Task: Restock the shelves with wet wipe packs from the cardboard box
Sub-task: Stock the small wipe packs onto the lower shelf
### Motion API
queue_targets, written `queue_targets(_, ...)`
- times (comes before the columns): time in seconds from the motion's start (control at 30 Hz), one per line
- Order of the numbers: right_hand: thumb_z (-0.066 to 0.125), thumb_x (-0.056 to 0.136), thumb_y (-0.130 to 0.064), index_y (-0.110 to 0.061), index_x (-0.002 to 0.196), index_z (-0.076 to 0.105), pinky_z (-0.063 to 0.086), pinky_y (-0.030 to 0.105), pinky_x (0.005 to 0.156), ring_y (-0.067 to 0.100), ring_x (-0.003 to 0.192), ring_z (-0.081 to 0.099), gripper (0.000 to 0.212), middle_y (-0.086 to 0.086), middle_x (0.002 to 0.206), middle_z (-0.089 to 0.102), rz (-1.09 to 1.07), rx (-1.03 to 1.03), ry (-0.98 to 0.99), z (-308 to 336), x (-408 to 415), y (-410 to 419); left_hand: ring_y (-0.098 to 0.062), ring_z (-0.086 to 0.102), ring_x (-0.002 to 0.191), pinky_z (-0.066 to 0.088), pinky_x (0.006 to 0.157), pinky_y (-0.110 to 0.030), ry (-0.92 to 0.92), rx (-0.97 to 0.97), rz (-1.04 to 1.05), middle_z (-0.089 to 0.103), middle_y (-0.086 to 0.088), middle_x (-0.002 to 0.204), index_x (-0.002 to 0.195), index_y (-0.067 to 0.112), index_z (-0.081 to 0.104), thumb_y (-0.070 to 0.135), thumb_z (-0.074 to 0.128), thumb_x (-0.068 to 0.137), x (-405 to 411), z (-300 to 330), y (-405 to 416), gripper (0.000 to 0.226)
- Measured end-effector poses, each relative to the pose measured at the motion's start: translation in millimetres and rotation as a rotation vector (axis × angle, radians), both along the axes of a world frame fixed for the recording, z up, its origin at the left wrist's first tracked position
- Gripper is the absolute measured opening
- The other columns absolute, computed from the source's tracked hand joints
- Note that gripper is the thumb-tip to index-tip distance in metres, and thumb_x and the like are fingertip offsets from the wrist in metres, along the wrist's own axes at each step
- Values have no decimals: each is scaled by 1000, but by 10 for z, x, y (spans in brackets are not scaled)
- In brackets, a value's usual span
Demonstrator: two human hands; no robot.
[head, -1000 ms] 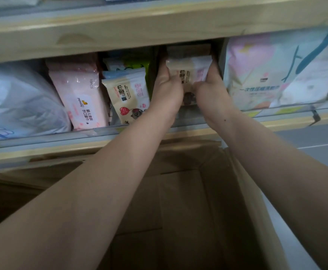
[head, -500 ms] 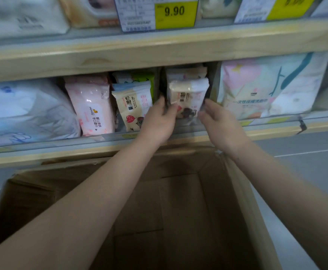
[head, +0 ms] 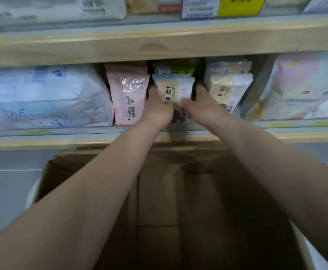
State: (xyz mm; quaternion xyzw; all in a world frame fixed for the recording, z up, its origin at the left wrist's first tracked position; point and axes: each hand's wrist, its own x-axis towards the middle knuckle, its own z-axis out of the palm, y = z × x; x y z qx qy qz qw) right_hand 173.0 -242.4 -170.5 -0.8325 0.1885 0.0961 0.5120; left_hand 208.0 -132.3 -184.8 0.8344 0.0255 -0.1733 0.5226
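A cream wet wipe pack (head: 174,90) stands upright in the middle row of the lower shelf (head: 42,142). My left hand (head: 157,109) grips its left side and my right hand (head: 200,106) grips its right side, thumbs across its front. A second cream wet wipe pack (head: 228,90) stands alone in the row to the right. A pink wipe pack (head: 129,100) stands just left of my left hand. The open cardboard box (head: 159,201) sits below my arms; only its bare brown floor and walls show.
A large blue-white soft pack (head: 42,98) fills the shelf's left part and a pastel pack (head: 303,88) the right. The upper shelf board (head: 159,43) hangs close above the packs, with a yellow price tag (head: 239,4). Grey floor lies on both sides of the box.
Both hands let go of the right-hand cream pack and shifted left to the cream pack in the middle row, which they now grip from both sides. The camera moved closer.
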Motion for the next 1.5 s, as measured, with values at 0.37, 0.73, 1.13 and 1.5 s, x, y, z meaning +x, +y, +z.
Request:
queue_targets(0.37, 35, 98, -6, -24, 151, 9, 27, 18, 93, 13, 128, 37, 62, 2, 147, 36, -21, 144, -47, -156, 259, 37, -20, 53, 115, 44, 102, -40, -22, -216, 63, 54, -4, 126, 135, 16, 37, -1, 38, 87, 121, -51, -33, 50)
queue_targets(0.73, 38, 100, -15, -9, 139, 34, 42, 13, 80, 22, 109, 56, 40, 10, 126, 53, 6, -72, -51, 128, -300, 134, -17, 56, 106, 45, 87, -26, 13, 12, -74, 61, 0, 116, 124, 13, 53, 13, 48, 93, -219, 156, 210, 31)
queue_targets(1.13, 48, 69, -20, -28, 142, 28, 42, 48, 101, 31, 119, 49, 76, 9, 132, 48, 168, 89, 3, 68, 157, 892, -15, 54, 85, 43, 66, -13, -37, 61, 0, 56, -8, 101, 117, 1, 42, 3, 59, 83, -171, 65, 848, 38)
queue_targets(1.5, 49, 77, -22, -22, 144, 28, 42, 41, 103, 26, 124, 49, 70, 6, 136, 50, 179, 61, -67, 71, 155, 861, -12, 55, 85, 44, 72, -9, -52, 17, -1, 57, -7, 104, 130, -1, 36, 4, 56, 81, -235, 111, 856, 54)
